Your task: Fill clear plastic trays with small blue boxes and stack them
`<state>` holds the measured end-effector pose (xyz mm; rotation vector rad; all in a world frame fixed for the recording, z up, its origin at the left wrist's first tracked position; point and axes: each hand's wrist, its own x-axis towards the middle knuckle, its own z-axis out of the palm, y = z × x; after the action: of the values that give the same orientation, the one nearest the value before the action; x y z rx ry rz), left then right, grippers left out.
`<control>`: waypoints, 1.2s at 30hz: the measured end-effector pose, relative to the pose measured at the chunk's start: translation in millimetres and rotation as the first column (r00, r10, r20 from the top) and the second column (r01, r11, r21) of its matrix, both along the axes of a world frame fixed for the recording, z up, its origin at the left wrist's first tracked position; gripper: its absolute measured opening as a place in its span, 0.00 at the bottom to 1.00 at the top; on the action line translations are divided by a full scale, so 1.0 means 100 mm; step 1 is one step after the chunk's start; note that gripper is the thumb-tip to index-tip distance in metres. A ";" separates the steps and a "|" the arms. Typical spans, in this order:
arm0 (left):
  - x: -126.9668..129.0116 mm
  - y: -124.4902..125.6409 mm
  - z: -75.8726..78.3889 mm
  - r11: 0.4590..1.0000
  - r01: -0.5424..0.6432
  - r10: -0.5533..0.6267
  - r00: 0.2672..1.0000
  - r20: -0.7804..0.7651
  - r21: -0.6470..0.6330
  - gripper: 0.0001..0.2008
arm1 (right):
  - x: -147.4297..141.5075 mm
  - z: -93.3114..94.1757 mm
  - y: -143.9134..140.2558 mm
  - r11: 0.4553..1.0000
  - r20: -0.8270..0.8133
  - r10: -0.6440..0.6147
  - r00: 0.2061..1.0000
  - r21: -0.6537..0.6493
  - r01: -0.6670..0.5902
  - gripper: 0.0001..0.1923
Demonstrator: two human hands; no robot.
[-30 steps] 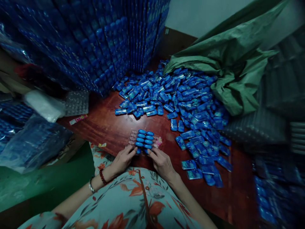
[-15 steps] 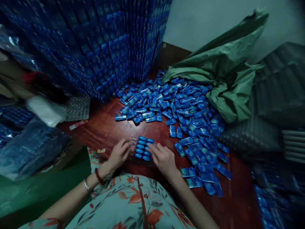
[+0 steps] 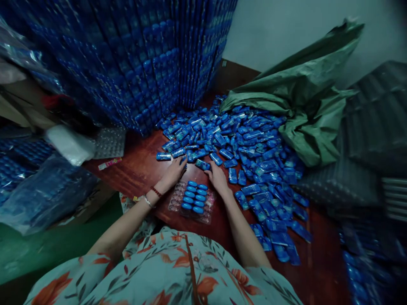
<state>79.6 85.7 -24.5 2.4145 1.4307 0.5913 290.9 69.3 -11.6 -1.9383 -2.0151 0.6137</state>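
Observation:
A clear plastic tray (image 3: 176, 199) lies in front of me on the table. Two columns of glossy blue oval pieces (image 3: 190, 194) fill its middle, and its outer cavities look bare. Beyond the tray my left hand (image 3: 174, 173) reaches to the near edge of a heap of small blue packets (image 3: 219, 139), its fingers closed round one blue packet (image 3: 183, 160). My right hand (image 3: 218, 177) is level with it, thumb and fingers at the end of another blue packet (image 3: 202, 164) with a printed wrapper.
Tall stacks of filled blue trays (image 3: 152, 63) rise at the back left. A green sack (image 3: 318, 123) lies behind the heap, beside dark stacked trays (image 3: 378, 127). To the left are a clear empty tray (image 3: 111, 142), a white plastic bag (image 3: 70, 144) and a pink-yellow strip (image 3: 110, 164).
Both hands have left the tray and moved forward to the edge of the packet heap. The tray with its blue pieces now lies uncovered. The view has shifted slightly.

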 end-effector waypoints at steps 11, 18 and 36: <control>-0.69 -1.55 0.27 0.965 -0.242 0.260 0.881 0.395 -0.096 0.10 | 0.52 0.25 -1.55 0.992 -0.390 -0.123 0.913 -0.010 0.130 0.12; -0.39 -1.65 0.16 0.952 -0.128 0.253 0.840 0.480 -0.278 0.10 | 0.09 0.28 -1.73 0.886 -0.685 -0.442 0.579 -0.433 0.164 0.18; -0.39 -1.56 0.17 0.923 -0.093 0.222 0.922 0.316 -0.374 0.17 | -0.04 0.11 -1.81 0.895 -0.661 -0.441 0.607 -0.372 0.245 0.20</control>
<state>40.4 -69.9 -7.2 1.8174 1.4399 0.6960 286.9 -112.2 -1.1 -1.7068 -1.0514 1.3273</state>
